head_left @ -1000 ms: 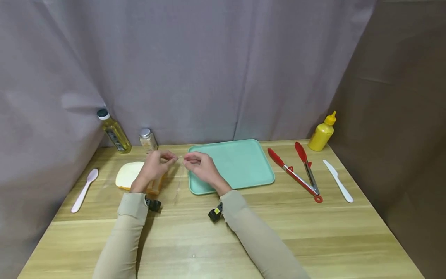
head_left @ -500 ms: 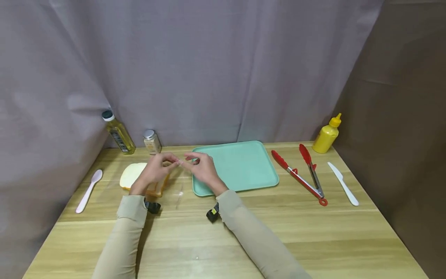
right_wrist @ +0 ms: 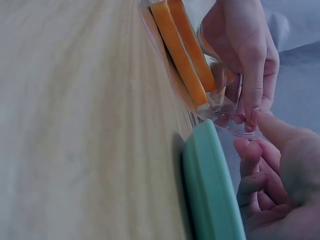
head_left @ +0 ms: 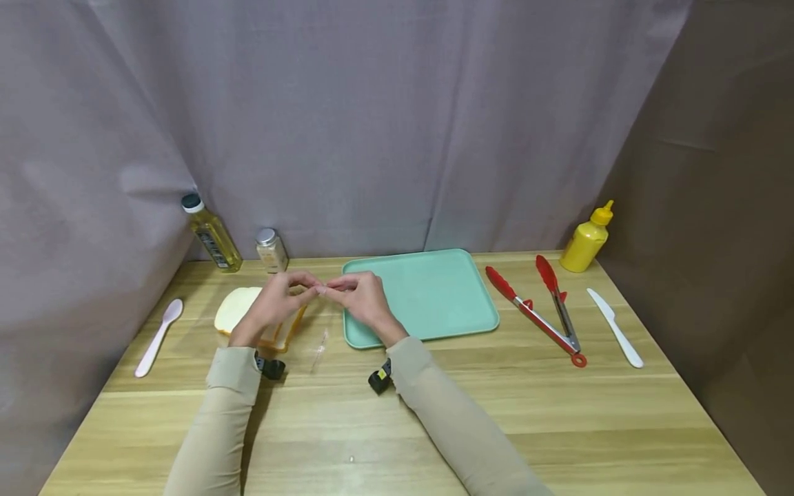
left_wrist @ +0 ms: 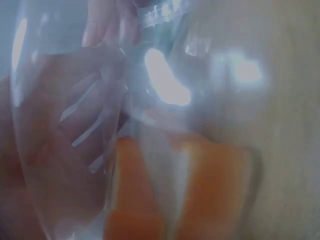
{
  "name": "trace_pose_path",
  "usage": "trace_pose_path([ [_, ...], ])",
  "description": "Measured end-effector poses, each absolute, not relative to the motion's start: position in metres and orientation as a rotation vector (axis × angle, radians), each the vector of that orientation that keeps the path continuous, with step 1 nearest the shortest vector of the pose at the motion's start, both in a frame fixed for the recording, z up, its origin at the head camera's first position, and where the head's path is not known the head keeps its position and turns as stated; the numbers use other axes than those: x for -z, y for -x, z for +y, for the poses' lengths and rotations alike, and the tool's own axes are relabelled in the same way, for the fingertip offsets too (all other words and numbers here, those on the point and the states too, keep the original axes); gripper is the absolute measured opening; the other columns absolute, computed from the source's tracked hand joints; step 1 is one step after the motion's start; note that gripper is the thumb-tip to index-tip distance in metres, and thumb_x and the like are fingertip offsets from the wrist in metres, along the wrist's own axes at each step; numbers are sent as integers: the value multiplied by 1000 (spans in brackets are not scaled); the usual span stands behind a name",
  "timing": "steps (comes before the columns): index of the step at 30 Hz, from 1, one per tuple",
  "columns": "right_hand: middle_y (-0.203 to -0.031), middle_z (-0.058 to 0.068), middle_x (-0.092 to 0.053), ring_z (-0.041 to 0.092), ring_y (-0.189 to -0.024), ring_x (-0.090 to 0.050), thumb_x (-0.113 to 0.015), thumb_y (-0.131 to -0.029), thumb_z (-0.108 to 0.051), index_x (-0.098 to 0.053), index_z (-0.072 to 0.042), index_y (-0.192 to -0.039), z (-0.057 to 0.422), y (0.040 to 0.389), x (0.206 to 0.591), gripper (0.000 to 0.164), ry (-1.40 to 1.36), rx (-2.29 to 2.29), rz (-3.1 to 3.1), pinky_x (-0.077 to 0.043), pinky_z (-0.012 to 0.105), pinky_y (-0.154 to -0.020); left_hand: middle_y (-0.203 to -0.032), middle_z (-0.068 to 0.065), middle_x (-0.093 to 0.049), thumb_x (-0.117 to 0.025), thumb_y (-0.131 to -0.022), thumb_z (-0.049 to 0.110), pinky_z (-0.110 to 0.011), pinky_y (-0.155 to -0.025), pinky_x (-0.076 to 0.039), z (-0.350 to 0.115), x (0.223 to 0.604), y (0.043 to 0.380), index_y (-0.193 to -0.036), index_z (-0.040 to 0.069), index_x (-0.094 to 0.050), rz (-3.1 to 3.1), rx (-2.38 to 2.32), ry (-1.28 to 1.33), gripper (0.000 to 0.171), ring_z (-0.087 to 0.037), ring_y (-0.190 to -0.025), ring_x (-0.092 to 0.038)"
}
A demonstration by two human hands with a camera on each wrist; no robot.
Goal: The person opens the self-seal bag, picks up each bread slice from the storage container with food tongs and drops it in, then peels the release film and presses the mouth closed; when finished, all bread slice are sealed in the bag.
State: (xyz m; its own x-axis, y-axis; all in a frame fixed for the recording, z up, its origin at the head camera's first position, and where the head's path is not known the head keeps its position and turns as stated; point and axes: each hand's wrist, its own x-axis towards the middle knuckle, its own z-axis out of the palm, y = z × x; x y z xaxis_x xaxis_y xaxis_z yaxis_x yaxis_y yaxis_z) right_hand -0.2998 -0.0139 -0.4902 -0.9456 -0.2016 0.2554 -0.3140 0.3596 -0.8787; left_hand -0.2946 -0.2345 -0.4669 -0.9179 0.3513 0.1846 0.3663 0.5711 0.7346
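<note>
Grey curtain (head_left: 310, 124) hangs behind the wooden counter (head_left: 397, 420), where I watch from afar. One left hand (head_left: 279, 303) pinches the edge of a clear bag (right_wrist: 217, 112) between thumb and fingers; close against it, the right hand (head_left: 366, 300) grasps that same edge, its fingers curled and its thumb touching the other hand's fingertips. Inside the bag I make out bread (right_wrist: 180, 50) with orange crusts, toward the counter's left side, partly hidden from my head camera by the left hand. Just right of it is a green tray (head_left: 434, 293), then red tongs (head_left: 536, 320) spread apart, a white knife (head_left: 615, 328) and a yellow bottle (head_left: 584, 246). Farther left I see a pale spoon (head_left: 159, 337); near the curtain, a dark-capped bottle (head_left: 213, 238) and a small jar (head_left: 271, 252).
</note>
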Motion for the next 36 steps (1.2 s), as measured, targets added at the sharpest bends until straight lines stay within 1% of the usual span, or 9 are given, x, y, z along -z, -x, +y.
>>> trace_pose_path([
  [4,-86,7,-84,19,-69,-77,-86,-96,-30,-88,-14,-101,-14,300,493,17,-482,-1715,-2514,-54,19,-58,-116,-10,-80,-74,-105,21,-60,-111,-57,-232,468,295,-111,11,-81,-2776,1256,621,13,-32,-121,-72],
  [7,-85,13,-83,24,-67,-76,-81,-100,-24,-87,-10,-104,-13,301,496,16,-493,-1763,-2512,-52,18,-58,-114,-10,-81,-73,-106,22,-57,-109,-58,-229,468,294,-109,11,-81,-2796,1195,618,14,-30,-121,-72],
  [12,-90,12,-84,26,-74,-78,-76,-100,-16,-86,-7,-105,-10,301,495,14,-494,-1832,-2483,-55,18,-63,-114,-7,-81,-72,-106,26,-54,-108,-57,-224,465,293,-108,12,-80,-2807,1146,604,16,-28,-120,-71],
  [16,-93,9,-84,20,-76,-77,-75,-96,-12,-86,-8,-105,-7,301,494,15,-481,-1893,-2439,-55,19,-65,-113,-5,-81,-72,-106,26,-52,-103,-58,-222,462,294,-109,10,-80,-2788,1143,623,18,-26,-114,-72],
  [21,-98,12,-83,11,-79,-73,-75,-100,-16,-85,-8,-109,-5,302,496,15,-490,-2013,-2417,-54,18,-68,-109,-6,-81,-71,-106,24,-50,-95,-61,-220,461,293,-108,8,-80,-2771,1162,624,18,-25,-110,-73],
  [24,-102,15,-83,18,-84,-74,-74,-103,-19,-84,-8,-113,-4,302,497,18,-504,-2093,-2394,-54,20,-66,-108,-7,-81,-71,-107,24,-49,-93,-62,-220,461,293,-107,9,-79,-2765,1165,613,18,-25,-109,-73],
  [28,-105,12,-83,29,-92,-79,-77,-103,-29,-83,-10,-115,-4,303,498,23,-540,-2091,-2389,-57,21,-71,-106,-6,-81,-72,-106,24,-49,-94,-63,-219,462,292,-107,11,-80,-2767,1139,610,15,-25,-108,-74],
  [31,-102,10,-84,26,-92,-80,-79,-102,-29,-84,-11,-112,-2,304,499,21,-553,-2027,-2415,-60,21,-77,-106,-5,-82,-74,-105,25,-49,-96,-62,-218,461,292,-106,13,-80,-2777,1103,623,14,-25,-109,-74],
  [36,-94,15,-83,15,-85,-77,-75,-102,-19,-85,-10,-110,1,307,499,15,-540,-2002,-2455,-59,21,-79,-108,-4,-82,-74,-105,25,-51,-99,-61,-217,460,291,-106,14,-81,-2798,1076,659,14,-26,-108,-74],
])
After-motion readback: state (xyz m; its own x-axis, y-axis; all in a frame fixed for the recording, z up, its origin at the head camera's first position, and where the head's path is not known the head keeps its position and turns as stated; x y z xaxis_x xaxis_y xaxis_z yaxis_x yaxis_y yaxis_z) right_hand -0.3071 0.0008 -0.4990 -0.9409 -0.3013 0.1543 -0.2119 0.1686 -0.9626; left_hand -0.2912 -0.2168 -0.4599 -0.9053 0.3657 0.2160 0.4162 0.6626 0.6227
